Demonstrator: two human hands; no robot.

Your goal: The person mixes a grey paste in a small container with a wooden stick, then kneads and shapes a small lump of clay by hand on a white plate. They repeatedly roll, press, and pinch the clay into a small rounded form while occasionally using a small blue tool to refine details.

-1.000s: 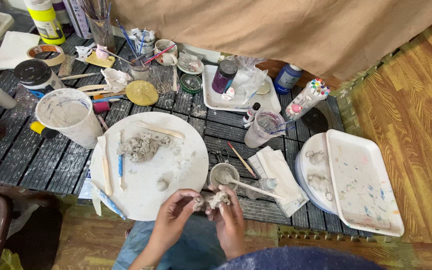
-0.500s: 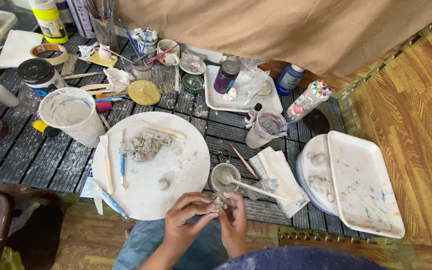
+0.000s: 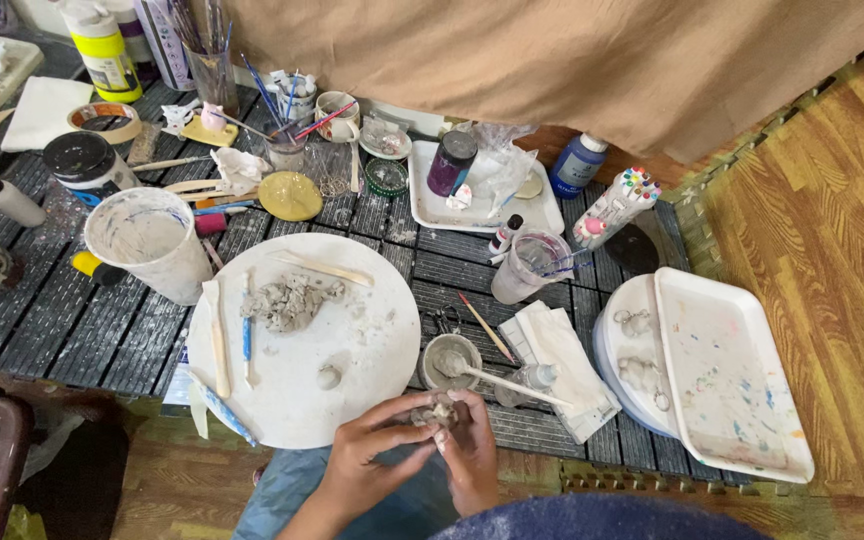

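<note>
A small lump of grey clay [image 3: 439,411] sat pinched between both hands at the near edge of the dark slatted desk [image 3: 42,320], the left hand [image 3: 367,455] closing on it from the left, the right hand [image 3: 470,455] cupping it from the right and below. It lay equally close to both, showing no clear long axis, just right of the round white work board [image 3: 372,340].
</note>
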